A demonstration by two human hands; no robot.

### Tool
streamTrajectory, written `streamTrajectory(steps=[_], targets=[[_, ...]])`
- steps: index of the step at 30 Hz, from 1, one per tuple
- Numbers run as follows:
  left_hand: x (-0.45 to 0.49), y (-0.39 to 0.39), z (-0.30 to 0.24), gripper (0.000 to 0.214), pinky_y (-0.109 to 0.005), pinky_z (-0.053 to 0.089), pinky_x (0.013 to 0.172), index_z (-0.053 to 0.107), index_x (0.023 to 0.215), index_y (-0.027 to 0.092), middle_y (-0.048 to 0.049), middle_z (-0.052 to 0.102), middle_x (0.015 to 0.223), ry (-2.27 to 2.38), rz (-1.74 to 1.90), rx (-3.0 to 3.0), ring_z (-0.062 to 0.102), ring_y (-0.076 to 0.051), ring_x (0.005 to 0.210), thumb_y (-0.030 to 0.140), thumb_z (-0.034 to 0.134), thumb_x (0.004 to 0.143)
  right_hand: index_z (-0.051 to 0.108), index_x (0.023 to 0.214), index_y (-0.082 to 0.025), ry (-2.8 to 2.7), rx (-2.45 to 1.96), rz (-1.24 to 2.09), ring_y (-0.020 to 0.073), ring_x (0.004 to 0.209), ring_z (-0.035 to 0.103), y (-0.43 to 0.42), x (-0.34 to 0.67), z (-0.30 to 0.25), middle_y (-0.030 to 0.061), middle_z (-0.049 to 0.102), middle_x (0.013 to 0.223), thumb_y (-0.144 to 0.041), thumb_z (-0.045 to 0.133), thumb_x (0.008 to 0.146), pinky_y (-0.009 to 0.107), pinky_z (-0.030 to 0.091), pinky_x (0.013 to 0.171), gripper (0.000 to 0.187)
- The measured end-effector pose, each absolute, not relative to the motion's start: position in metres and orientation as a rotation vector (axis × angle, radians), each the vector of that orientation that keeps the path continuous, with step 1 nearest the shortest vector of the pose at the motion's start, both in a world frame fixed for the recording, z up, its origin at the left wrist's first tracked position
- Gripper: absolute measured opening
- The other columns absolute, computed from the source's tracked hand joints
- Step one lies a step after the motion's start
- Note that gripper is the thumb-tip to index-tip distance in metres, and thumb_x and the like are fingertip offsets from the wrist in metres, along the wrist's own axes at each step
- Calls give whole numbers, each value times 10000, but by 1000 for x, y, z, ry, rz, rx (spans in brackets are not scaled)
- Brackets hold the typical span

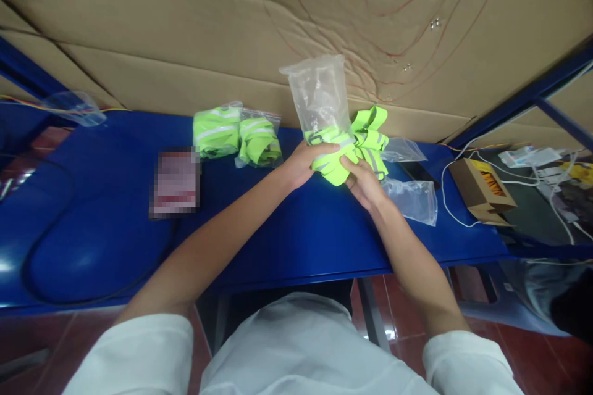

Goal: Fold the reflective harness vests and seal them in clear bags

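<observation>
Yellow-green strap bundle (334, 174) | silvery-striped, loosely looped | left fingers (324, 149), right fingers (353, 166) holding it

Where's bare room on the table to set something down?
Between your left forearm and right forearm, nearer you than the green straps; also left, between the pixelated item and the cable. Crowded: right of the straps, with clear bags.

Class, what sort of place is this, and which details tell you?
Probably a workshop or packing area: a blue worktable, cardboard sheeting standing behind it, and neon-yellow straps among clear plastic bags.
</observation>
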State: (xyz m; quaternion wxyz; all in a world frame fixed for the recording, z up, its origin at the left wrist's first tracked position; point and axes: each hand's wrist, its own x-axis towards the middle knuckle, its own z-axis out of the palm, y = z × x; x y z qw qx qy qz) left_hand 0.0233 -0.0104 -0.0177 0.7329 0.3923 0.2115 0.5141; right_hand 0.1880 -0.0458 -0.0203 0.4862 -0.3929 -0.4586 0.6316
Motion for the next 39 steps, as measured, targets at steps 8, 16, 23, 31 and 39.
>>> streamTrajectory(steps=[8, 16, 23, 31, 39], targets=[[54, -26, -34, 603, -435, 496, 1133, 739, 1261, 178, -96, 790, 1201, 519, 1222, 843, 721, -284, 1188, 257, 934, 697, 721, 920, -210, -787, -954, 1401, 260, 1182, 723, -44, 176, -29, 50, 801, 979, -408, 913, 716, 360, 650, 962, 343], [44, -18, -35, 393, -410, 539, 1050, 786, 1076, 146, -86, 798, 1113, 488, 1163, 773, 747, -245, 1068, 276, 924, 732, 706, 896, -235, -717, -701, 1607, 160, 1050, 724, -49, 170, -25, 13, 781, 983, -210, 798, 833, 281, 593, 1051, 114], [78, -51, -42, 381, -408, 451, 1206, 773, 1070, 168, -98, 761, 1268, 462, 1119, 602, 646, -279, 1335, 334, 915, 758, 652, 801, -268, -607, -577, 1650, 176, 882, 708, -53, 178, -17, -26, 726, 795, -199, 592, 818, 398, 579, 1080, 94], [60, -60, -30, 661, -428, 614, 843, 749, 1179, 170, -182, 778, 1210, 760, 547, 1038, 740, -353, 1102, 748, 656, 872, 734, 1061, -282, -935, -864, 1477, 262, 1266, 658, -52, 180, -10, 18, 754, 1207, -624, 743, 851, 417, 580, 1041, 402], [-29, -83, 55, 416, -343, 510, 971, 757, 1132, 221, -46, 764, 1069, 1080, 1167, 1971, 695, -238, 1015, 476, 836, 813, 847, 1018, -274, -1736, -1051, 998, 269, 1023, 726, -56, 195, -6, 5, 811, 1012, -612, 784, 847, 417, 562, 984, 384]])
